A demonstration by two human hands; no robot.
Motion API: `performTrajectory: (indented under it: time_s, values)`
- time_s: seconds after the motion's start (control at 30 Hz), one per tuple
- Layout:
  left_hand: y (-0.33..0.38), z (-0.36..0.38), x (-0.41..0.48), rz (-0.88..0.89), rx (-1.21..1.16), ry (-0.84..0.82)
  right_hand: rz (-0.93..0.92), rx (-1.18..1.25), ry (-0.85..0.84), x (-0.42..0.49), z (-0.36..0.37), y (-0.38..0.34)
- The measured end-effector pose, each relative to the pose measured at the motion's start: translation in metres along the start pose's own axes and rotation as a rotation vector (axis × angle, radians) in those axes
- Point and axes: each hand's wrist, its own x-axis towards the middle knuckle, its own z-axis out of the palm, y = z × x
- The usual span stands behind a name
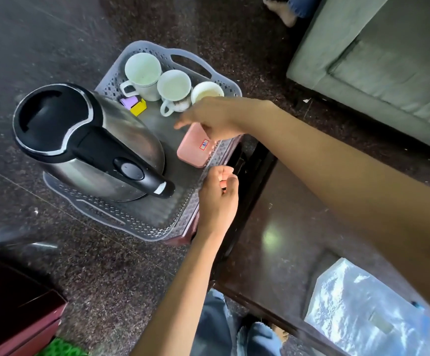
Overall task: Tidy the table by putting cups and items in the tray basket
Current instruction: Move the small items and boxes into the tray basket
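A grey lattice tray basket (121,215) rests on a small stand beside the dark table (280,227). Inside it stand a steel kettle (88,142) with a black lid and handle, three white cups (143,73) (174,86) (206,92), a purple item (128,101) and a yellow item (139,107). A pink box (192,150) with a red-edged sticker lies at the basket's right side. My right hand (208,118) reaches over the basket with its fingers on the top of the pink box. My left hand (219,199) is curled at the basket's right rim.
A clear plastic bag (368,312) lies on the table at lower right. A grey-green sofa (378,62) stands at upper right, with another person's bare foot (282,11) on the floor at the top. A dark red cabinet (11,312) fills the lower left corner.
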Motion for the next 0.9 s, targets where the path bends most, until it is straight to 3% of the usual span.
performTrajectory:
  time_s: [0.13, 0.23, 0.63, 0.9]
  values:
    - [0.007, 0.008, -0.002, 0.035, 0.018, 0.039, -0.056, 0.145, 0.481, -0.049, 0.001, 0.016]
    - [0.015, 0.029, -0.012, 0.095, 0.011, 0.05, 0.004, 0.199, 0.71, -0.105, 0.015, 0.034]
    - [0.033, 0.198, -0.122, 0.171, 0.156, -0.334, 0.759, 0.578, 1.092, -0.348, 0.17, 0.07]
    - [0.017, 0.297, -0.209, 0.181, 0.228, -0.486, 1.217, 0.628, 1.249, -0.476, 0.281, 0.046]
